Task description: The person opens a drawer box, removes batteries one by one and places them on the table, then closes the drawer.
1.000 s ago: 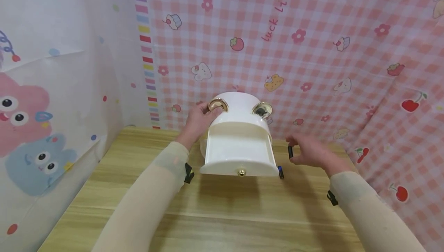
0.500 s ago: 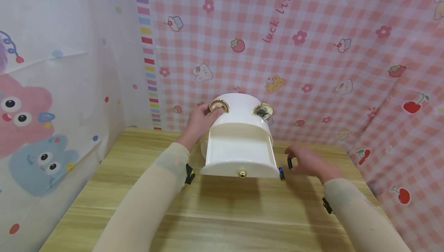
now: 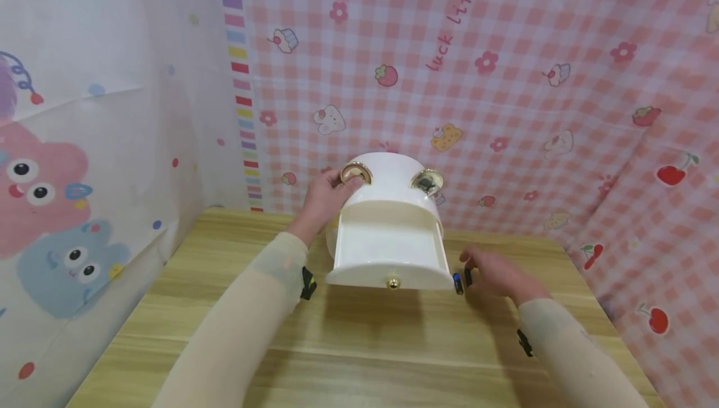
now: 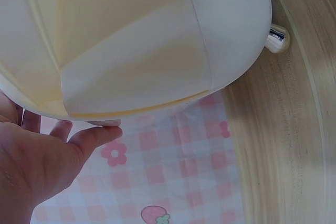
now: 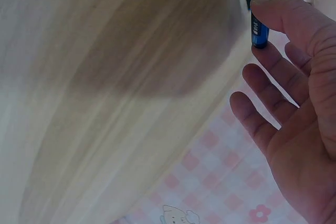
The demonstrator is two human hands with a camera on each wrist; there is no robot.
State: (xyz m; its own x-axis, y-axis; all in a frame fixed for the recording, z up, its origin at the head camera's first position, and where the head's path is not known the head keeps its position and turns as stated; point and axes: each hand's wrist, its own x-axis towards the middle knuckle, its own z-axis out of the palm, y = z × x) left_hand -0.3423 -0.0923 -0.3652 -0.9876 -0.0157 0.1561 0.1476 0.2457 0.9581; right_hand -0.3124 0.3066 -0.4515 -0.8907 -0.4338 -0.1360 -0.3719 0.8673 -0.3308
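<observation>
A white drawer box [image 3: 387, 177] with two gold-rimmed round knobs like frog eyes stands on the table. Its drawer [image 3: 393, 249] is pulled out toward me, bare inside, with a small gold knob on its front. My left hand [image 3: 326, 199] holds the box by the left gold-rimmed eye [image 3: 355, 173], thumb on the front of it. To the right of the drawer, my right hand [image 3: 497, 271] pinches a dark blue battery [image 5: 259, 30] upright between thumb and forefinger, the other fingers spread loosely. A second blue battery [image 3: 457, 283] is right beside it, near the drawer's front corner.
The wooden table [image 3: 359, 358] runs back to a pink checked cloth [image 3: 505, 102] hanging close behind the box. A white printed cloth [image 3: 112, 177] hangs along the left side. A shiny knob [image 4: 278, 39] sticks out in the left wrist view.
My right hand has come down and slightly left with its battery, closer to the second battery. My left hand keeps its hold on the box. The view has shifted slightly.
</observation>
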